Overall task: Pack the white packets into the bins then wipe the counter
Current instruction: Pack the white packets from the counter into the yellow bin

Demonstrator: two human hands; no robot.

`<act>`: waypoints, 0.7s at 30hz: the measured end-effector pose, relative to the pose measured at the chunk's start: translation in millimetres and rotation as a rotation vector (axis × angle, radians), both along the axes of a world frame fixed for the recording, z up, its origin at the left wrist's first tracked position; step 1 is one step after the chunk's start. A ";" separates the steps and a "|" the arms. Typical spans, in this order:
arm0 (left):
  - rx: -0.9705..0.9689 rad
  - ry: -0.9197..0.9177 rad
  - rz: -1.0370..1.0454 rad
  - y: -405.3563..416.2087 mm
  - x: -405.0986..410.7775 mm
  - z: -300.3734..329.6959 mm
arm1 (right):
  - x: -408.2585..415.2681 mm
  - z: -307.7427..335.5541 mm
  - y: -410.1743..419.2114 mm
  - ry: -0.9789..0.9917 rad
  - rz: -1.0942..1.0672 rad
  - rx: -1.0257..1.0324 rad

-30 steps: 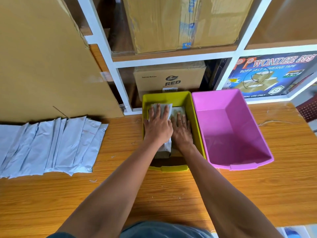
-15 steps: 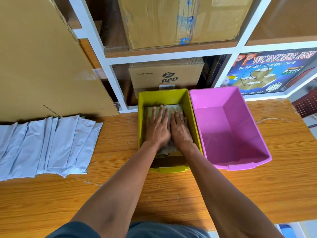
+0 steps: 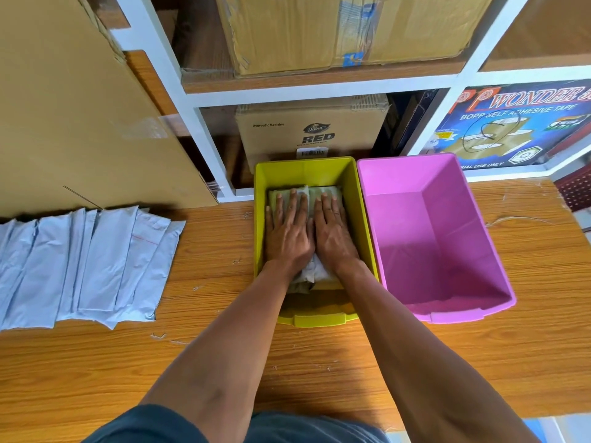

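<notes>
A yellow-green bin (image 3: 307, 167) stands on the wooden counter (image 3: 224, 330) against the shelf. White packets (image 3: 315, 273) lie inside it. My left hand (image 3: 287, 235) and my right hand (image 3: 332, 233) press flat on those packets, side by side, fingers straight and pointing away from me. A pink bin (image 3: 441, 225) stands right beside the yellow-green one with nothing in it. At the counter's left lies a row of several overlapping white packets (image 3: 86, 266).
A white shelf unit (image 3: 198, 123) rises behind the bins, holding cardboard boxes (image 3: 313, 135) and a blue tape carton (image 3: 518, 129). A big cardboard sheet (image 3: 64, 116) leans at the back left. Small bits of debris dot the counter.
Both hands have flattened and settled lower onto the packets in the yellow-green bin. The camera view has dipped slightly; the packets on the counter lie as before.
</notes>
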State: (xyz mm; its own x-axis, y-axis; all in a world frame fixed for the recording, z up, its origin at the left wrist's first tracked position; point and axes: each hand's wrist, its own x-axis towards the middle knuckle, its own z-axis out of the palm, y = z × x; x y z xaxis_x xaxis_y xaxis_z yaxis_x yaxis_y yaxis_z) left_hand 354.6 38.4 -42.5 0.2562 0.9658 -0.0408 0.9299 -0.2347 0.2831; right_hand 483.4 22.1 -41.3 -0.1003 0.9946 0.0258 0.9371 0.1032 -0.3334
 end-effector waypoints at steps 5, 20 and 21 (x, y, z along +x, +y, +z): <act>0.010 -0.004 0.009 -0.4 1.3 -7.3 | 1.0 -10.0 2.3 0.013 0.003 -0.072; 0.058 0.073 -0.023 -4.0 -1.5 -14.2 | -2.7 -24.2 -0.2 -0.075 -0.029 -0.082; 0.049 0.083 -0.027 -3.8 -1.1 -13.7 | -2.3 -23.2 0.0 -0.081 -0.029 -0.094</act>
